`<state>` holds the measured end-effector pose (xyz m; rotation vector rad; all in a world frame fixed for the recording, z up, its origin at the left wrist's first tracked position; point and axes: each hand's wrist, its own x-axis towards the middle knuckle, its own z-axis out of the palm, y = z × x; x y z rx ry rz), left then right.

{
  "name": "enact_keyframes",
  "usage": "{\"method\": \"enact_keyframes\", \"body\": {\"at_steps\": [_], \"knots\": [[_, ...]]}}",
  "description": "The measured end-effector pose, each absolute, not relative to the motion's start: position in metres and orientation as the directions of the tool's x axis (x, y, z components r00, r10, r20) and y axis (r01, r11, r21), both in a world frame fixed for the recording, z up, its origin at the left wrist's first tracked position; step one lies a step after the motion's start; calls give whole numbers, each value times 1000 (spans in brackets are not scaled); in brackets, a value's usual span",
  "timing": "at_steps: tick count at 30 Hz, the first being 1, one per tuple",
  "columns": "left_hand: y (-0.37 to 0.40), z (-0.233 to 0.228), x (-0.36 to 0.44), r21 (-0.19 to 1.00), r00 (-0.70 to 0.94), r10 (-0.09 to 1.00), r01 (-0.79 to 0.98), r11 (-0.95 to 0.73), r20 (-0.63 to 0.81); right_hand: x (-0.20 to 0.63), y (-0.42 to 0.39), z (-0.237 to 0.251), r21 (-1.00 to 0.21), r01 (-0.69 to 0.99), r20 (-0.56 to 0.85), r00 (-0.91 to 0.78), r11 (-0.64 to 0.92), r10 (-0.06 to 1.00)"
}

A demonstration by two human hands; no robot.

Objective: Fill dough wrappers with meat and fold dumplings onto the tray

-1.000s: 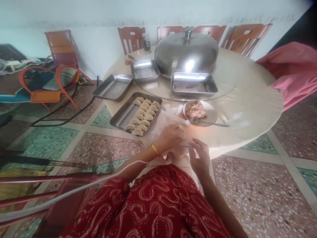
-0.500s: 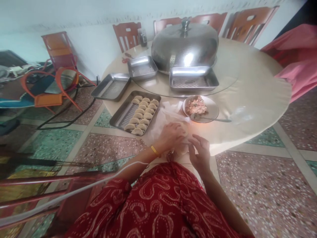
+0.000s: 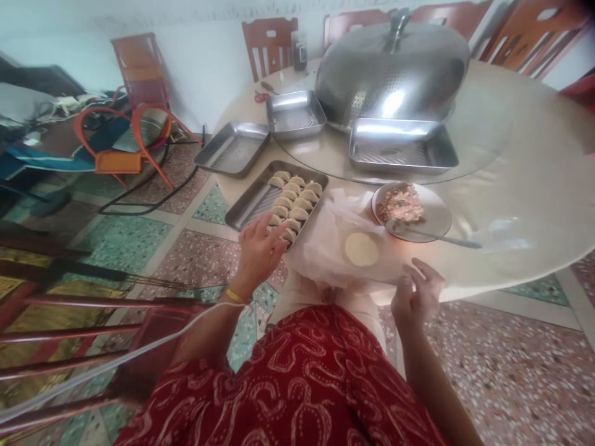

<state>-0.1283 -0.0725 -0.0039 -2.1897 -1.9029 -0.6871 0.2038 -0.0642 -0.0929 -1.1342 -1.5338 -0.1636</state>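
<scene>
Dumplings (image 3: pixel 292 203) lay in rows in a metal tray (image 3: pixel 253 201) at the worktop (image 3: pixel 511 155) edge, under the left hand (image 3: pixel 258 251), its grip spread. The right hand (image 3: pixel 417 296), fingers loosely parted, hovered beside a round wrapper (image 3: pixel 361 249) on plastic (image 3: pixel 325 244).

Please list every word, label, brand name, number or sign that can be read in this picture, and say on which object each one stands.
No text can be read anywhere.
The dark jar at the far edge of the table may carry a label, but it is too small and blurred to read.
The metal trays, dome cover and plate show no markings.
</scene>
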Motion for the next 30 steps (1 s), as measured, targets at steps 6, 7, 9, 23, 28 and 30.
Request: {"method": "enact_keyframes", "body": {"at_steps": [6, 7, 9, 23, 28, 30], "knots": [[-67, -10, -131, 105, 91, 956, 987, -124, 280, 210, -48, -104, -448, 738, 820, 113, 506, 561], [-64, -7, -130, 111, 87, 958, 986, -121, 272, 210, -48, -105, -446, 736, 818, 103, 510, 566], [-55, -1, -128, 127, 85, 963, 985, -121, 256, 212, -47, -106, -441, 732, 816, 86, 519, 572], [11, 15, -118, 51, 191, 967, 978, -202, 170, 210, -46, -104, -461, 715, 809, 95, 525, 580], [40, 21, -116, 37, 190, 972, 980, -197, 139, 209, -47, -103, -445, 718, 821, 88, 535, 565], [48, 22, -116, 40, 188, 979, 981, -192, 84, 209, -47, -101, -445, 721, 819, 87, 531, 568]]}}
